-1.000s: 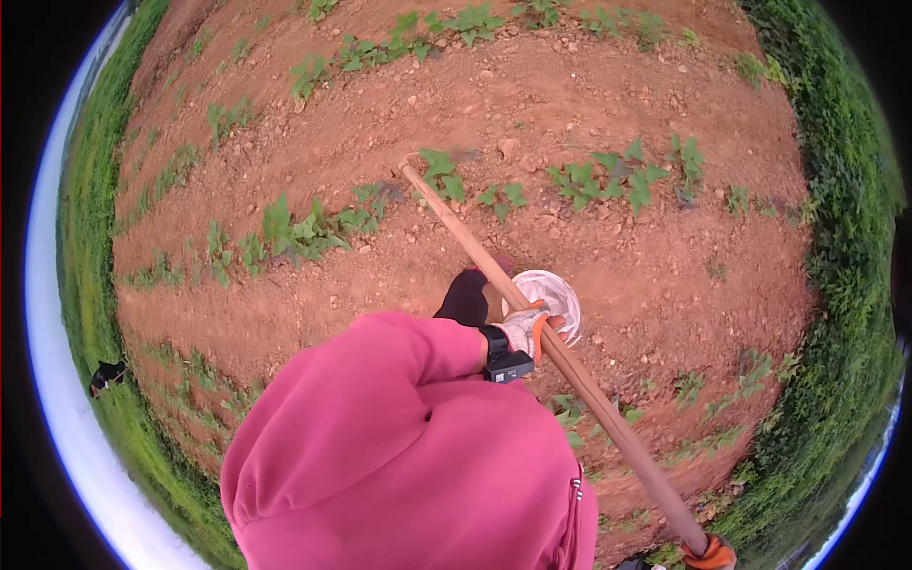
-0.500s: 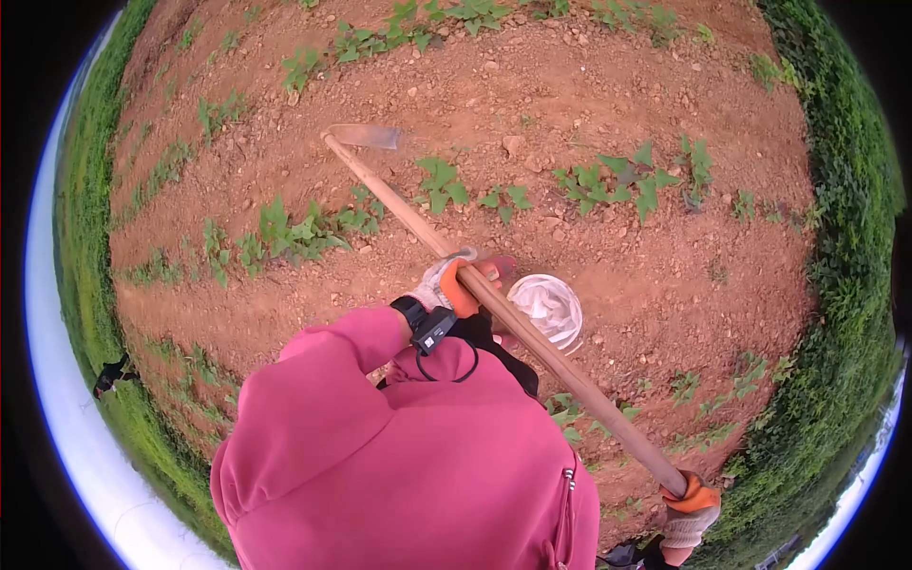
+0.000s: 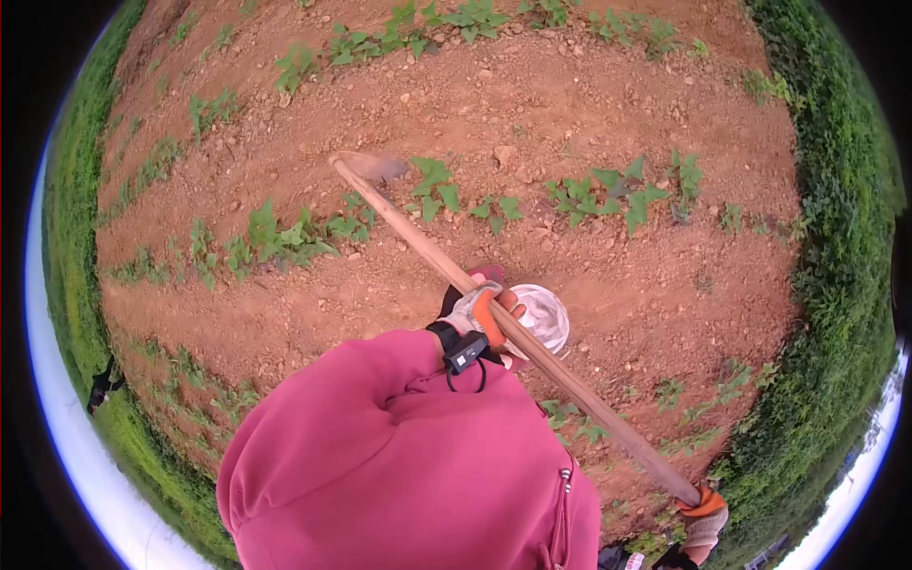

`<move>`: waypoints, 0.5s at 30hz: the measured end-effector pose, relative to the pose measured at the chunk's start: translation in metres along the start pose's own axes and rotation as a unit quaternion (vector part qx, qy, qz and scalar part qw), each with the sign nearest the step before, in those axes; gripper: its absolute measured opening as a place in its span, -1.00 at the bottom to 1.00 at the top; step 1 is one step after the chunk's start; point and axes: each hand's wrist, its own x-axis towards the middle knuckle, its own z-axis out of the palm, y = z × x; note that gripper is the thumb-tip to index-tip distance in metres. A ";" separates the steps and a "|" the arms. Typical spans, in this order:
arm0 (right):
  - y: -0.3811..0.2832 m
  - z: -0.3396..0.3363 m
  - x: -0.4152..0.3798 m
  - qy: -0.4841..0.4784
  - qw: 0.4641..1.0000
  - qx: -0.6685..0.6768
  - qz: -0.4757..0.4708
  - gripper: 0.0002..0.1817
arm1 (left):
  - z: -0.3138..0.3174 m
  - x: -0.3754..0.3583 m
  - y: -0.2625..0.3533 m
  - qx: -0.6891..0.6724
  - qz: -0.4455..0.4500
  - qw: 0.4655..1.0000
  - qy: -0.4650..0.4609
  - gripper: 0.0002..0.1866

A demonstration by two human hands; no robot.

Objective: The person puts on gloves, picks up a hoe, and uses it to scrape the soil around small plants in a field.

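In the head view a long wooden-handled hoe slants from upper left to lower right. Its metal blade rests at the soil, or just above it, left of a leafy seedling; the blade is blurred. My left hand, in a white glove with orange palm, wraps around the middle of the handle. At the handle's lower end my right hand, in a matching glove, is closed around the wood. A white bucket with a pale liner stands just beyond my left hand, partly hidden by it and the handle.
Rows of green seedlings cross the reddish-brown soil. Dense green vines border the right side, and grass lies along the left. A dark figure is at the far left edge.
The hoe blade has come down toward me and slightly right. My left hand has shifted right and lower with the handle; my right hand has moved slightly down and right.
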 end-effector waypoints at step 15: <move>-0.211 -0.023 0.079 0.138 0.980 -0.058 -0.130 -0.56 | 0.024 0.153 0.172 -0.089 0.160 0.981 -0.063 -0.76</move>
